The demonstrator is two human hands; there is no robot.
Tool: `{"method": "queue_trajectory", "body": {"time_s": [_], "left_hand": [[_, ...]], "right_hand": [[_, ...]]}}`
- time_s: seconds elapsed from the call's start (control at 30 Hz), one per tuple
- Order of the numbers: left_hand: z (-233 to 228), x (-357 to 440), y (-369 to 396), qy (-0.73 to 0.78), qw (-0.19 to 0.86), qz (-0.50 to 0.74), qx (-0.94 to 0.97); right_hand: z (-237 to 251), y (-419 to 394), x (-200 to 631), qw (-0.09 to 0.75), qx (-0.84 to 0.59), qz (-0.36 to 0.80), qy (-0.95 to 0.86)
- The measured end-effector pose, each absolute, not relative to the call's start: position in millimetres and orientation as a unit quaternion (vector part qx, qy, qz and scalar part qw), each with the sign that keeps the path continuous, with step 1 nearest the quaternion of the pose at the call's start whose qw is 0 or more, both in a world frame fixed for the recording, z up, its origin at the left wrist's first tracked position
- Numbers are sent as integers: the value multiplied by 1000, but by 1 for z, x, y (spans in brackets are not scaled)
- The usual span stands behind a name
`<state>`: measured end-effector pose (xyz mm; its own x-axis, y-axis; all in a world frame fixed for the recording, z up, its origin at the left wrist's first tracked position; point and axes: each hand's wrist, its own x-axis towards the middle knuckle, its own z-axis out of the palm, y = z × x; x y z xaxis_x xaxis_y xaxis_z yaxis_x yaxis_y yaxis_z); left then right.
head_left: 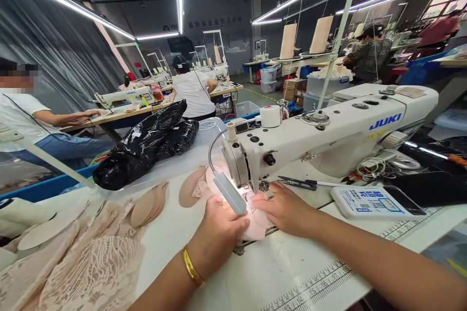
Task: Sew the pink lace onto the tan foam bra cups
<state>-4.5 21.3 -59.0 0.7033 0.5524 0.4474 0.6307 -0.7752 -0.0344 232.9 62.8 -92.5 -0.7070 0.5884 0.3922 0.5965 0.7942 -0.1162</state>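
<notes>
A white Juki sewing machine (328,131) stands on the white table (292,272). Under its needle lies a small pale pink fabric piece (255,226), lit by the machine's lamp (229,192). My left hand (219,233), with a gold bangle on the wrist, presses on the piece from the left, fingers curled over its edge. My right hand (284,209) lies flat on the piece just right of the needle. Both hands hold the fabric down against the table.
Beige lace fabric (83,262) and tan foam cups (149,206) lie at the left, a black plastic bag (146,146) behind them. Scissors (299,183) and a white control panel (368,201) sit at the right. Other people work at machines beyond.
</notes>
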Motion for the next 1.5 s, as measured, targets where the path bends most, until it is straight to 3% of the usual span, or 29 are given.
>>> {"method": "queue_trajectory", "body": {"time_s": [0.17, 0.4, 0.67, 0.93, 1.13, 1.5], "left_hand": [[-70, -8, 26, -330, 59, -242, -911], [-59, -8, 24, -346, 40, -193, -917], [-59, -5, 24, -349, 57, -197, -914], [-55, -4, 23, -352, 54, -196, -914], [-55, -2, 25, -347, 62, -197, -915], [-58, -2, 24, -336, 62, -212, -916]], "right_hand": [[-92, 65, 233, 221, -319, 0, -921], [-92, 64, 233, 216, -321, 14, -922], [-89, 64, 235, 234, -308, 19, -922], [-85, 63, 240, 311, -324, 23, -893], [-85, 66, 240, 311, -329, 86, -887], [-84, 64, 240, 308, -322, 86, -891]]}}
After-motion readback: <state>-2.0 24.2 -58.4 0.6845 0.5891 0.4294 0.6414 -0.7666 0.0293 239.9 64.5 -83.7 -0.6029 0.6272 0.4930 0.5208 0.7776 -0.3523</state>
